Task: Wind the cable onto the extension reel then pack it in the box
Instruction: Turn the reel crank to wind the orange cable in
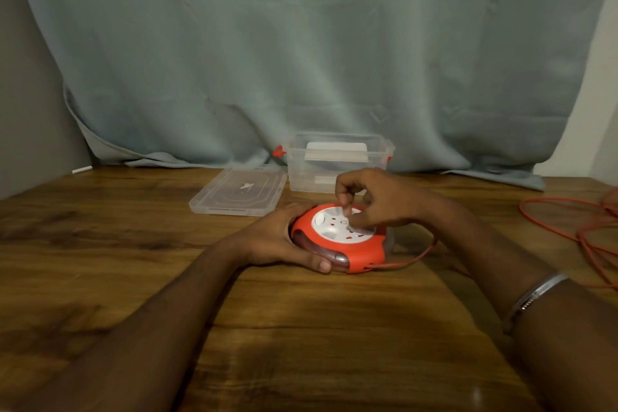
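Going left to right across the wooden table [100, 244], we first meet the clear lid [239, 191], lying flat and off its box, just left of it. Beside it stands the clear plastic box [337, 162] with red latches, open at the top against the grey-green curtain [301, 43]; through its wall we see a pale flat shape, though we cannot tell what it is. In front of the box the red and white extension reel [337, 239] lies flat on the table. Our left hand [284, 241] cups its left rim, fingers curled round the far edge and thumb pressed along the near side. Our right hand [378, 199] hovers over the white socket face, fingers bent and bunched, the tips pinching something small at the centre that we cannot make out. The red cable [561, 227] leaves the reel's near right edge and lies in loose loops at the far right. A metal bangle [531, 298] circles the right wrist.
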